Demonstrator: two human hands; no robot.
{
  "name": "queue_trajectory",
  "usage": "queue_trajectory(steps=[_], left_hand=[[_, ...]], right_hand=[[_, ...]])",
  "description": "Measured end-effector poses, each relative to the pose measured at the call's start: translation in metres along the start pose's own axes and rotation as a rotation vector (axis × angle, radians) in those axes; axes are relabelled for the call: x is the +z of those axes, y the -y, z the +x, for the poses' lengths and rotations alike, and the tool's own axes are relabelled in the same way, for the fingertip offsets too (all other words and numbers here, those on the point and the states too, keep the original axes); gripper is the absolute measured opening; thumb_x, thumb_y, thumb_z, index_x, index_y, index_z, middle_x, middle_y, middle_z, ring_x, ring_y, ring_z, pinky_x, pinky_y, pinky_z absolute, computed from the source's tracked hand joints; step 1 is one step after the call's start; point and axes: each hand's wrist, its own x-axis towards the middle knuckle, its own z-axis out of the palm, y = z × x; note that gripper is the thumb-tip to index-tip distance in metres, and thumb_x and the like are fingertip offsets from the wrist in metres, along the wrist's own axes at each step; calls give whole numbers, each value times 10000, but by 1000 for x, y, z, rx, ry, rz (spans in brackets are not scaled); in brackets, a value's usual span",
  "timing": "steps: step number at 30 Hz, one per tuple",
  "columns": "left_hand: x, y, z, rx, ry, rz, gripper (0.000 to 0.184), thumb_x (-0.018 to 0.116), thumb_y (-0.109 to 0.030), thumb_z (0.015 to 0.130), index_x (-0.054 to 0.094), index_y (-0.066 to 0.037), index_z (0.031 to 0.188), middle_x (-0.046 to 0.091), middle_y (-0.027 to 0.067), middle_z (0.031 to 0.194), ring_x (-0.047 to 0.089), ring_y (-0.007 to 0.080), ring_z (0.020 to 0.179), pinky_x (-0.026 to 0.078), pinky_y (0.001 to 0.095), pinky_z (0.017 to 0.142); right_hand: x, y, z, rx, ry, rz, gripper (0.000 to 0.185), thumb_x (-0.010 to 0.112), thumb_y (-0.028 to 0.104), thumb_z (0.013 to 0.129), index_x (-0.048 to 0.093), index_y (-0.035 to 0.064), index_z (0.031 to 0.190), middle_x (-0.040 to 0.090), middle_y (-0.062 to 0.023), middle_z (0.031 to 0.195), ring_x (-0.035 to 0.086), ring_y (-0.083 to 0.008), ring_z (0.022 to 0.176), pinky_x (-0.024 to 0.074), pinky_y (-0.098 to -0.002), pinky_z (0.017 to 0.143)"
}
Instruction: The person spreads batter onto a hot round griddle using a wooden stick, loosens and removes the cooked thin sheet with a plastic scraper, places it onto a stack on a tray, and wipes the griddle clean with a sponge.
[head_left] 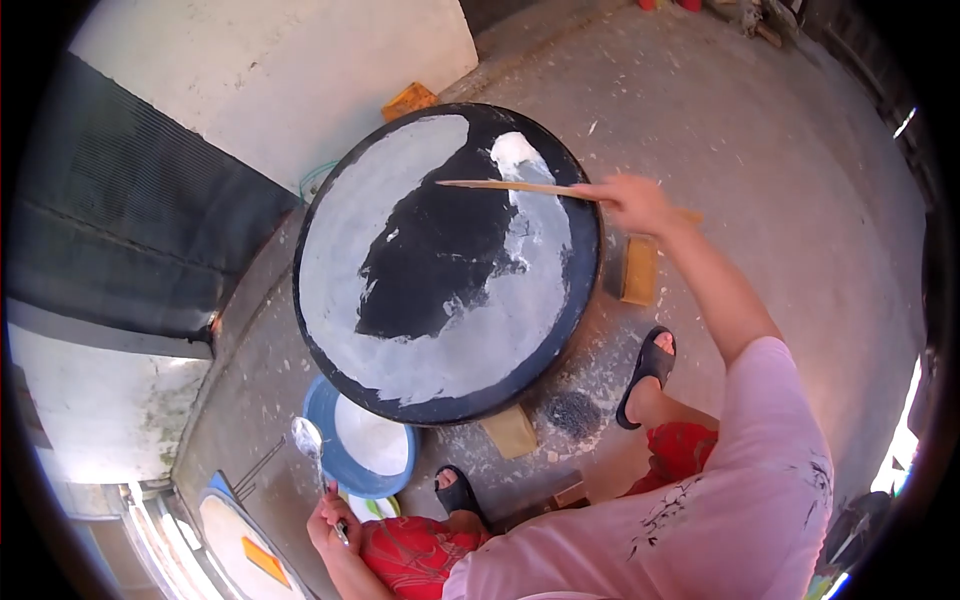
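My right hand (634, 204) is closed round a long, flat wooden spatula (500, 186), which reaches over the big round black griddle (440, 235). A thin whitish batter (420, 362) forms a ring on the griddle, with bare black surface in the middle. Near the spatula, at the far right of the ring, lies a thicker white blob of batter (516, 153). My left hand (334, 524) grips a metal ladle (308, 436) by its handle. The ladle's batter-smeared bowl is at the left side of a blue basin (409, 483) of white batter (372, 437).
Yellowish bricks (640, 270) stand round the griddle, another brick (510, 432) at its near edge. Dark ash (572, 412) lies on the floor by my sandalled feet. A round board (240, 545) with an orange scraper (264, 560) is at lower left. A white wall (290, 70) rises behind.
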Motion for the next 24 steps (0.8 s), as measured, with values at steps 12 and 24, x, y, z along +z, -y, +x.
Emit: queue_trajectory(steps=[12,24], left_hand=[[5,6,-5,-34,43,-38,287,313,-117,894,469,103,993,486,60,639,448,110,461,376,220,384],[9,11,-5,-29,53,-41,314,293,-123,905,469,111,1018,491,78,662,445,109,464,367,212,381]], right_hand=[[9,-7,38,-48,-70,-50,587,518,10,678,523,314,1181,574,-49,898,566,-242,802,473,-348,674],[10,66,76,343,-44,-45,388,397,95,838,499,194,1199,570,-150,1025,557,-304,940,447,-385,806]])
